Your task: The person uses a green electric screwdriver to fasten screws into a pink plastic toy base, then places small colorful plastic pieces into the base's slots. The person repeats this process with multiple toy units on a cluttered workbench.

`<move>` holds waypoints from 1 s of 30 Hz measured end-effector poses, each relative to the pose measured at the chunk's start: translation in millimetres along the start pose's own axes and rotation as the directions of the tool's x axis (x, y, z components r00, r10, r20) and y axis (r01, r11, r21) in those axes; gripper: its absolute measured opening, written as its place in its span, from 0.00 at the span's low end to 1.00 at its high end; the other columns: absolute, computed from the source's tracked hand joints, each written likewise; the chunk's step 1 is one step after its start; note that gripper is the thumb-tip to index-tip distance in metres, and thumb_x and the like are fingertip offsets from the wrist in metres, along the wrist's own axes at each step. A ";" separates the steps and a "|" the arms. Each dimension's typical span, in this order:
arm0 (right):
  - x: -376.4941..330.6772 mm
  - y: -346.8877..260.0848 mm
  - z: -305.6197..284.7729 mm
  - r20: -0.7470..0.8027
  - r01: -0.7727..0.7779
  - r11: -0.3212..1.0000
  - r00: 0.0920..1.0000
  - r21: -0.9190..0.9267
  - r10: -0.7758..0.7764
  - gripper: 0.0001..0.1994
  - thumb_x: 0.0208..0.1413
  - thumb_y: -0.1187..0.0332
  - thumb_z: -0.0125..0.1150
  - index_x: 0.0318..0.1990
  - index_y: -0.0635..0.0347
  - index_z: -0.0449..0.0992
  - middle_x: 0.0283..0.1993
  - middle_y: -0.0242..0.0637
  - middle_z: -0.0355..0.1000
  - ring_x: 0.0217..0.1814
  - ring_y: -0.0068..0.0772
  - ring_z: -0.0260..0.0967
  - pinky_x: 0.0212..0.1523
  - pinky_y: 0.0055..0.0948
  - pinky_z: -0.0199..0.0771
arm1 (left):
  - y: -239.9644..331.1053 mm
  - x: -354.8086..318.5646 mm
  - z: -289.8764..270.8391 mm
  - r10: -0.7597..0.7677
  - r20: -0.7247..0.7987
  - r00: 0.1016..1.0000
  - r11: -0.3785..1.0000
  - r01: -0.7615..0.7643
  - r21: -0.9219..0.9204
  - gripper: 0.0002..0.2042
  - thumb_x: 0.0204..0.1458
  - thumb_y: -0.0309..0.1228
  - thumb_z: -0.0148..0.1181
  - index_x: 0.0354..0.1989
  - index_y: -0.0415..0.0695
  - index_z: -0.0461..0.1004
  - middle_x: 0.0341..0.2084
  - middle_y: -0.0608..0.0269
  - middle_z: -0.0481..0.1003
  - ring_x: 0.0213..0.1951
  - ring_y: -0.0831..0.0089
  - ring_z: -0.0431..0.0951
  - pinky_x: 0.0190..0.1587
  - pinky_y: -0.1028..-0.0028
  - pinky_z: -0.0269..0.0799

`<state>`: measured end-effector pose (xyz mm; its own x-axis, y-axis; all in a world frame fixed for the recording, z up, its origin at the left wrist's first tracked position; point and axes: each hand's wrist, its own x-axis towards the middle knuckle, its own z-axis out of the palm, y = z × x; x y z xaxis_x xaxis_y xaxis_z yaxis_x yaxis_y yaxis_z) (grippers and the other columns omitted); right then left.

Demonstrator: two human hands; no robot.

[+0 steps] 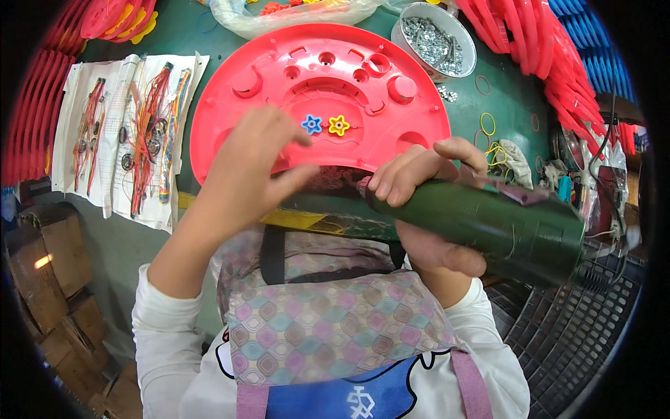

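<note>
So, green tool (pixel 481 222) gripped by right hand (pixel 417 171), left hand (pixel 255 157) held loosely spread, red panel (pixel 391 129) partly blocked by it, metal-bits bowl (pixel 467 47) beyond.

Green worktop (pixel 513 91) — grey flr (pixel 118 244) below, cardboard bxs (pixel 66 258) lower L, blk slotted crate (pixel 558 342) lower R

room above red panel (pixel 328 105), green power tool (pixel 481 220) blocking near right, white bowl (pixel 440 10) beyond

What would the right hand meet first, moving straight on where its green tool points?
Going leftward, the right hand would probably meet the left hand; depth is unclear, so the green tool might pass over or under it.
</note>
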<state>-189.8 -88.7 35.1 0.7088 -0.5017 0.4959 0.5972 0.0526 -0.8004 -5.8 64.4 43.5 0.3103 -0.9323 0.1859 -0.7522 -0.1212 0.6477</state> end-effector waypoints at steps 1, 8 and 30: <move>-2.1 -0.8 1.0 0.016 0.033 0.999 0.999 -0.029 -0.033 0.58 0.37 0.24 0.65 0.65 0.65 0.57 0.34 0.41 0.73 0.38 0.37 0.74 0.46 0.39 0.79 | 2.1 -7.6 4.1 -0.014 -0.009 1.000 1.000 0.014 -0.015 0.10 0.49 0.25 0.68 0.38 0.43 0.74 0.37 0.56 0.72 0.43 0.53 0.74 0.46 0.57 0.71; 3.0 18.9 18.0 -0.023 -0.007 0.988 1.000 -0.152 0.004 0.58 0.42 0.18 0.56 0.66 0.63 0.56 0.33 0.43 0.72 0.35 0.40 0.73 0.42 0.42 0.80 | -8.3 -9.4 23.1 0.012 -0.180 0.984 1.000 -0.016 -0.024 0.07 0.51 0.21 0.64 0.37 0.42 0.74 0.35 0.55 0.72 0.41 0.53 0.76 0.41 0.59 0.73; 22.5 9.3 20.7 -0.146 0.136 0.990 0.981 0.048 -0.128 0.58 0.44 0.13 0.41 0.64 0.61 0.62 0.27 0.35 0.69 0.28 0.33 0.68 0.35 0.37 0.76 | 2.3 -6.7 23.0 0.146 -0.130 0.981 0.989 -0.149 -0.018 0.11 0.41 0.27 0.73 0.34 0.46 0.80 0.34 0.63 0.71 0.40 0.61 0.71 0.43 0.62 0.69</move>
<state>-160.6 -81.6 45.8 0.5642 -0.6251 0.5394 0.7052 0.0250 -0.7086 -22.9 62.6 26.7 0.2705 -0.8876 0.3727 -0.7795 0.0253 0.6259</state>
